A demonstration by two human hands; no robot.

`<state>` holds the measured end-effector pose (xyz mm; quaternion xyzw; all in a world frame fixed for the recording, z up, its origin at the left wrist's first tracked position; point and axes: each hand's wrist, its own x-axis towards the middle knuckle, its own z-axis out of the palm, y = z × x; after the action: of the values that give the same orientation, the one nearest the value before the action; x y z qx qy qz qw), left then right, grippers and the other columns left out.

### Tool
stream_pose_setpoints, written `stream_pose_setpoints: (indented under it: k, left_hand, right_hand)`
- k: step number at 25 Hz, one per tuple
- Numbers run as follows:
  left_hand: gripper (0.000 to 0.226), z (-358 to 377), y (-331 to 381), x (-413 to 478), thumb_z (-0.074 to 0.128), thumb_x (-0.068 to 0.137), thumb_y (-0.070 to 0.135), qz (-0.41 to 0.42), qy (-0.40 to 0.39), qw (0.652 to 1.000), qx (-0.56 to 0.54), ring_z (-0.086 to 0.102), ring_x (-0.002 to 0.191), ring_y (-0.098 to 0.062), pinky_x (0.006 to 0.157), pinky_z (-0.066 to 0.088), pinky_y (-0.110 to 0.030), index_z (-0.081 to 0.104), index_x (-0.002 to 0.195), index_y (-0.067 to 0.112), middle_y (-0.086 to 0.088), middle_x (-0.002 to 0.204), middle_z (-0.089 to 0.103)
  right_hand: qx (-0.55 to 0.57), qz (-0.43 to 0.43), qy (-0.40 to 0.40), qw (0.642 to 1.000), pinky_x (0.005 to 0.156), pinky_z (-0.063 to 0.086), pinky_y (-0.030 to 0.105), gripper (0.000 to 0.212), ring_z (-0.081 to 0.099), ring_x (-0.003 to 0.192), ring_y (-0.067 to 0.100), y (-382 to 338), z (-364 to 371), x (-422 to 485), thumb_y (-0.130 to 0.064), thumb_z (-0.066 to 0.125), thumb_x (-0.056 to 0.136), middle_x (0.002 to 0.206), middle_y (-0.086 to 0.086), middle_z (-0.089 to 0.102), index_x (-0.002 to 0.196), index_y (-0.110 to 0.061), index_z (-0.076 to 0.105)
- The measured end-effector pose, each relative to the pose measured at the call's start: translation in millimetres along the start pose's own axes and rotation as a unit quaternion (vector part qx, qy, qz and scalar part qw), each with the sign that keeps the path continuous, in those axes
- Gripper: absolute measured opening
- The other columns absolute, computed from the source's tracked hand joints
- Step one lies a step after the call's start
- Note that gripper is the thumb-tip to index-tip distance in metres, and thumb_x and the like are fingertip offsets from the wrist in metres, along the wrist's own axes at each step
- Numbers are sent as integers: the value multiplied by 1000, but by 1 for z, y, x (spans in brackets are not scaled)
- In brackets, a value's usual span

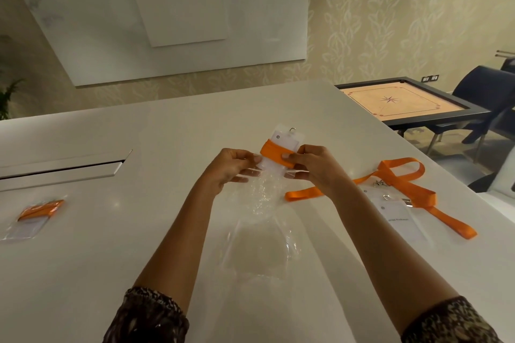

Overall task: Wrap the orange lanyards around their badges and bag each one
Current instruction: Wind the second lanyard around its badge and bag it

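The white table (pixel 92 259) is working as sorting space: a bagged badge (pixel 33 217) is lying far L, and loose lanyards (pixel 401 175) w/ an unwrapped badge (pixel 398 220) are waiting R, prob. keeping done & pending apart. The clear bag (pixel 262 231) is trailing from both hands toward the person, mouth facing the wrapped badge (pixel 281 147), which is sitting at the opening, not yet inside. Left hand (pixel 228 167) is pinching the bag's edge; right hand (pixel 315 167) is pinching the orange wrap, thumb on top, so it isn't uncoiling.

Dim warm light; soft glare on the white table (pixel 172 125); edges bowed, perhaps slightly blurred.
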<state>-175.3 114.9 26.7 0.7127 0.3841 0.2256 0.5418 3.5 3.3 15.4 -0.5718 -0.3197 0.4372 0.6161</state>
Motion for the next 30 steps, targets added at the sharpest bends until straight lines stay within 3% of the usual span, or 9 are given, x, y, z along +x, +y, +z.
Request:
stream_pose_setpoints:
  k: [3,6,9,11,14,18,21,26,30]
  left_hand:
    - [24,2,0,1,69,88,25,16,27,999,-43,75,80,-19,75,61,-35,72,105,9,-5,94,76]
    - [20,6,-1,-1,67,90,23,35,34,995,-82,74,75,-18,66,61,-31,71,104,9,-4,88,76]
    - [18,11,-4,2,66,90,24,37,65,991,-108,74,75,-20,65,60,-31,73,102,12,1,84,76]
    - [17,14,-7,6,68,89,28,66,151,985,-54,72,79,-17,70,58,-32,75,98,16,5,84,75]
    - [20,14,-9,9,71,84,38,122,270,947,124,65,81,-9,72,51,-27,74,90,19,8,86,72]
    - [17,13,-5,13,73,84,26,112,155,981,39,67,90,-12,82,51,-23,73,95,13,2,92,73]
    - [9,17,2,11,70,86,16,88,113,989,-23,62,77,-8,67,47,-13,68,93,11,3,82,68]
    - [4,16,7,8,69,87,17,46,81,989,-119,69,78,-14,85,51,-36,70,86,20,4,80,72]
    - [3,20,4,11,69,87,19,60,91,985,-136,70,82,-15,81,56,-32,71,89,19,4,83,74]
  right_hand:
    - [-52,-33,-30,998,69,61,33,30,72,85,26,-5,-3,0,-7,71,84,101,15,70,109,5,62]
    - [-86,-60,-47,993,74,61,36,35,72,91,29,-9,-6,4,-6,73,82,105,17,71,114,3,64]
    - [-132,-76,-41,987,69,62,32,35,71,87,27,-12,-7,9,-5,72,82,105,16,70,115,4,63]
    - [-119,-81,-22,989,68,62,33,34,71,83,26,-9,-8,12,-4,73,81,104,18,69,113,6,63]
    - [-74,-86,5,994,73,61,39,33,71,85,27,-3,-11,16,-4,73,81,104,19,68,111,7,63]
    - [-55,-90,-10,994,78,60,42,31,70,95,30,0,-11,18,-3,71,83,109,18,69,112,0,63]
    - [-47,-111,-36,992,74,61,34,31,71,94,24,1,-12,17,-3,70,84,108,17,70,114,-4,63]
    - [-94,-138,-50,985,70,60,28,36,71,91,20,-1,-17,19,-5,69,84,102,12,71,119,-2,60]
    - [-125,-139,-42,981,71,61,31,40,71,95,26,1,-18,26,-7,70,84,106,17,71,121,1,60]
